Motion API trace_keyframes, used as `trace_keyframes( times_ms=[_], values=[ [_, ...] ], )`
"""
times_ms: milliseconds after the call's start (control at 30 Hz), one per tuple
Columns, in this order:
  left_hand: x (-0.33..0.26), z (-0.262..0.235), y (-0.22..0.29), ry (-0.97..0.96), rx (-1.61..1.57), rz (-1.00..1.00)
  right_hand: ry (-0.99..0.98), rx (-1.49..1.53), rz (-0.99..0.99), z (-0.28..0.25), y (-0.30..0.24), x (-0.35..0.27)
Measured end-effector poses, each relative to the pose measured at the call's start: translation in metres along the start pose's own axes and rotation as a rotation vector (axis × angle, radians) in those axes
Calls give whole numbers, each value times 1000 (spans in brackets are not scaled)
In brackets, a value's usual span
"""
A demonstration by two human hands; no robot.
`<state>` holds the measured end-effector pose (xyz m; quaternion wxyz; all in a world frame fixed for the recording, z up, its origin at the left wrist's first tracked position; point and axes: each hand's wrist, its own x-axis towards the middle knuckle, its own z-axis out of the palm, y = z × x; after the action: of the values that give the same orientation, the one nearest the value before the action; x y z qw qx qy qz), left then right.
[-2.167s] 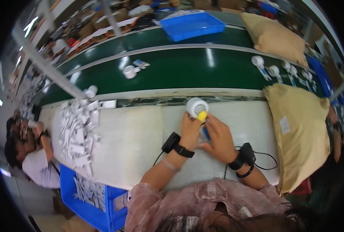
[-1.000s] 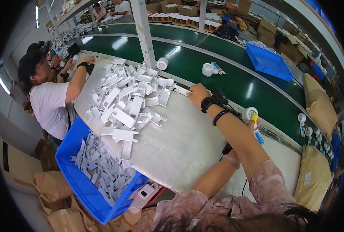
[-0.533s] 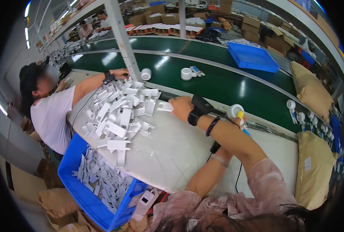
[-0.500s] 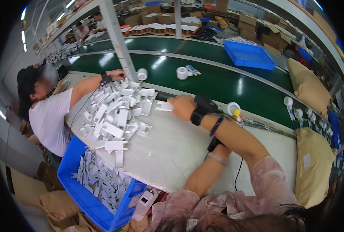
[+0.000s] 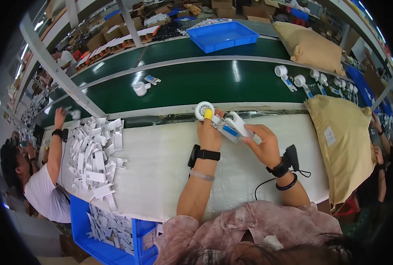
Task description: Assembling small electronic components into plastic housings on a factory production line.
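Note:
My left hand (image 5: 210, 134) is closed on a small white handheld fan (image 5: 204, 110) with a round grille head. A yellow finger cover is on its thumb. The fan's handle lies open toward the right, showing a blue battery (image 5: 230, 131) inside. My right hand (image 5: 266, 145) grips a white plastic handle cover (image 5: 239, 125) between thumb and fingers, held right against the open handle. Whether the two parts are joined I cannot tell. To the left, a pile of white plastic covers (image 5: 97, 154) lies on the pale table (image 5: 156, 176).
A green conveyor (image 5: 183, 84) runs beyond the table, carrying several white fan units (image 5: 300, 81) and a blue tray (image 5: 223, 37). A blue bin (image 5: 81, 225) of white parts stands at lower left. A tan sack (image 5: 338, 150) is at right. A co-worker (image 5: 42, 185) reaches over at left.
My right hand has carried a white cover from beside the pile rightward to the fan, so my arms are uncrossed. My left hand and the fan have come into fuller view. The view has turned right.

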<state>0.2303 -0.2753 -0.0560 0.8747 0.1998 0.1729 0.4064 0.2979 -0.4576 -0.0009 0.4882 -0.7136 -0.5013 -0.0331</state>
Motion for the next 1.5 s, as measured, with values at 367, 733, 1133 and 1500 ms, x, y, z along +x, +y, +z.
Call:
trace_keyframes(
  times_ms=[367,733,1133,1500],
  values=[
    [-25,25,-11,-37,151,-29,85,-274,-145,18,22,-18],
    [-29,29,-20,-15,160,13,70,-348,-152,25,24,-21],
    [-37,39,-20,-112,390,59,-30,296,243,19,54,-26],
    [-37,36,-19,-109,297,81,-327,1060,820,12,50,-18]
  ],
)
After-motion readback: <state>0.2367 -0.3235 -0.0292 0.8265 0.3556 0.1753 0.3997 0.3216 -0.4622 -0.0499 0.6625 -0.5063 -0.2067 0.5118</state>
